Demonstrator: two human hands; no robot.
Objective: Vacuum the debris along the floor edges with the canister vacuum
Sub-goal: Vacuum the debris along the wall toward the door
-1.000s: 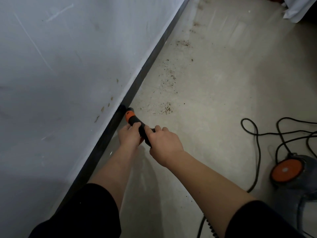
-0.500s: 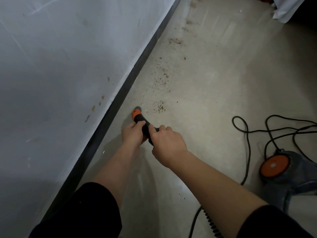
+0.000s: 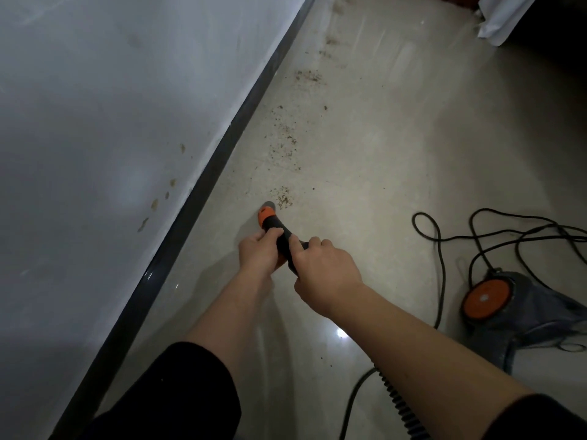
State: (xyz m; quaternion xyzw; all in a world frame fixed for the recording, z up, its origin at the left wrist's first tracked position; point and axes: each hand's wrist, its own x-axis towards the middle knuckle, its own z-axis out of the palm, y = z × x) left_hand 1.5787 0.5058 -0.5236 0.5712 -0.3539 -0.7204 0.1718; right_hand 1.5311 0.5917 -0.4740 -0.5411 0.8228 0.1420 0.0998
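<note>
Grey wall [image 3: 95,122] eats up the whole 9-to-11 o'clock side, shiny beige floor [image 3: 397,138] takes the rest with a dark baseboard [image 3: 190,211] between them, and the canister vacuum [image 3: 508,309] with its orange wheel sits at 4 o'clock, black power cord [image 3: 438,242] looped at 3. Ribbed hose [image 3: 400,404] comes in at 5 o'clock, and the right hand [image 3: 324,274] and left hand [image 3: 257,255] both have fingers curled tight around the black-and-orange nozzle [image 3: 270,219] mid-frame. Its tip is down at the floor just beside a clump of brown debris [image 3: 284,198], more scattered toward 12 o'clock.
</note>
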